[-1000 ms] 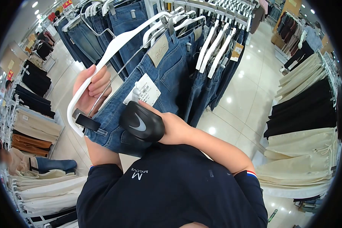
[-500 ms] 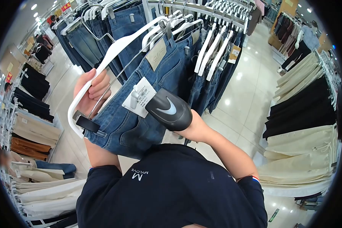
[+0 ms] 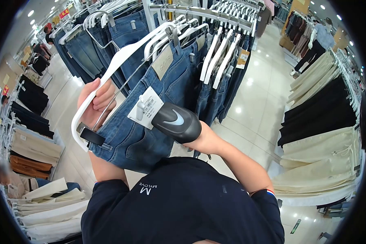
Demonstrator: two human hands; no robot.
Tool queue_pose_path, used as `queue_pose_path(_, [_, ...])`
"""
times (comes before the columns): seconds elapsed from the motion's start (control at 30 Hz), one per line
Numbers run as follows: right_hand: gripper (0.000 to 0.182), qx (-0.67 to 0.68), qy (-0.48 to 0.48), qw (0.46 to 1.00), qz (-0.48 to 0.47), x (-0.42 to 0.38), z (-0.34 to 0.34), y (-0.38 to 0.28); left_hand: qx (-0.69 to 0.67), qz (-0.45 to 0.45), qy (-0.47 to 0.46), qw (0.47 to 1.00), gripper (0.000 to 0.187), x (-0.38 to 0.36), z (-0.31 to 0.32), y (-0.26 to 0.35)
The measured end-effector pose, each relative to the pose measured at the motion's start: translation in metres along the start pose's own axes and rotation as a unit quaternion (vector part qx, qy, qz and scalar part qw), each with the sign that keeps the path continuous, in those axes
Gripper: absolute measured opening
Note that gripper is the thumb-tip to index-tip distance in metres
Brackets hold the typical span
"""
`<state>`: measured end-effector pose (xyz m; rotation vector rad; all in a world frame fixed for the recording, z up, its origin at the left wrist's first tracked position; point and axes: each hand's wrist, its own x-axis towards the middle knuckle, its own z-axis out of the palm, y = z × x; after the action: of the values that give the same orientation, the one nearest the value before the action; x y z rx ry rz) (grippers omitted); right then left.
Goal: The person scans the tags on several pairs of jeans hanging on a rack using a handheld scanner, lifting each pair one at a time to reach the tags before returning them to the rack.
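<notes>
My left hand (image 3: 97, 99) is closed round the lower arm of a white hanger (image 3: 120, 57). Blue jeans (image 3: 140, 142) hang from its metal clips, tilted, with a pale waistband patch (image 3: 162, 63) facing up. A white price tag (image 3: 146, 107) with a barcode lies over the jeans. My right hand (image 3: 195, 140) grips a black handheld scanner (image 3: 177, 122), whose front end is at the tag's right edge. The scanner hides most of the fingers of that hand.
A metal rack (image 3: 207, 13) with white hangers and more jeans stands just ahead. Racks of cream trousers (image 3: 317, 162) and black ones (image 3: 313, 116) line the right. More clothing racks (image 3: 30, 142) stand on the left, where a person (image 3: 12, 179) is at the edge.
The view has shifted slightly, so the hands, jeans and racks appear a little further left. The person at the left edge shows more. Both hands keep their holds.
</notes>
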<state>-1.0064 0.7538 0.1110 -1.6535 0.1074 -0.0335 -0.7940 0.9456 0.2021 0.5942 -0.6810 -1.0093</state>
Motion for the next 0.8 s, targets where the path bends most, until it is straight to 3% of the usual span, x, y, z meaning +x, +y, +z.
queue_pose_path(0.37, [0.044, -0.051, 0.021, 0.996, -0.077, -0.026, 0.002, 0.019, 0.069, -0.057, 0.005, 0.996, 0.034, 0.02, 0.006, -0.005])
queue_pose_path(0.5, [0.047, -0.001, 0.033, 0.999, 0.013, -0.05, -0.002, 0.025, 0.161, -0.094, 0.005, 0.982, 0.033, 0.049, 0.007, -0.005])
queue_pose_path(0.63, [0.045, 0.002, 0.056, 0.993, 0.102, -0.069, -0.019, 0.072, 0.214, -0.153, 0.015, 0.965, 0.034, 0.112, 0.005, -0.007])
queue_pose_path(0.8, [0.018, 0.06, 0.115, 0.985, 0.112, -0.097, -0.016, 0.101, 0.24, -0.182, 0.002, 0.953, 0.032, 0.182, -0.001, -0.017])
